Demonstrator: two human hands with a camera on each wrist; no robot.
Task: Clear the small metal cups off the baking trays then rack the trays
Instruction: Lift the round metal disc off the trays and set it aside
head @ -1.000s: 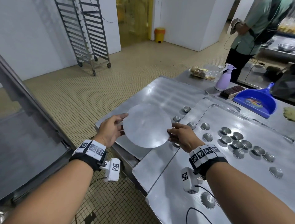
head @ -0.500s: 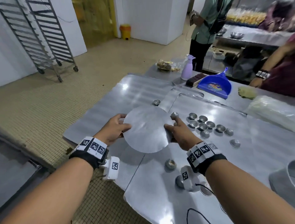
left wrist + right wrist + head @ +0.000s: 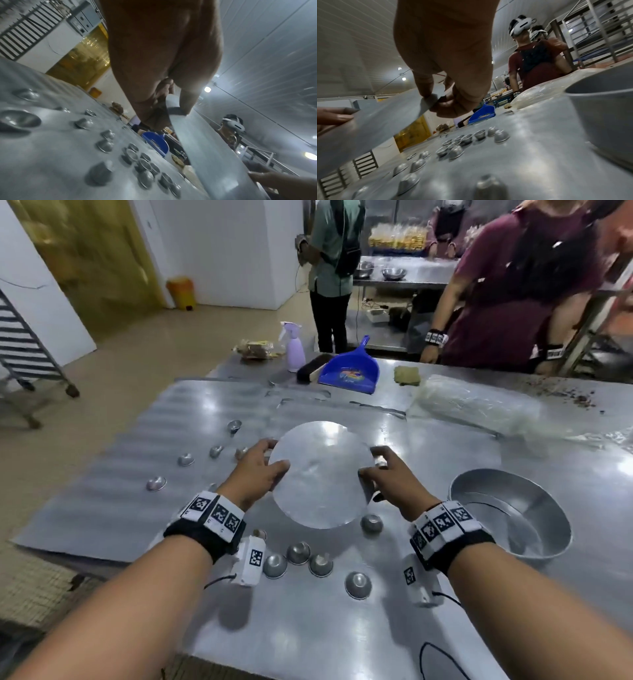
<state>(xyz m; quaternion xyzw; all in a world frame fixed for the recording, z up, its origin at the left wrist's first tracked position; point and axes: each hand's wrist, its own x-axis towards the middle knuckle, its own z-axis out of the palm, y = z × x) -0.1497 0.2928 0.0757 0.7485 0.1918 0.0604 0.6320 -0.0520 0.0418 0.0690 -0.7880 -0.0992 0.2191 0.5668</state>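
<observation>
Round metal disc held above the baking trays

From the head view I see my left hand (image 3: 255, 470) and right hand (image 3: 394, 478) pinching the disc (image 3: 320, 474) by opposite edges; only the wrist views show small metal cups (image 3: 453, 143) clustered beneath it on the tray (image 3: 342, 628)

Your left hand (image 3: 159, 70) pinches the round metal disc (image 3: 211, 151).
Small metal cups (image 3: 144, 166) dot the baking tray (image 3: 51, 155) at lower left; a blue dustpan (image 3: 155, 139) sits mid-frame.
</observation>
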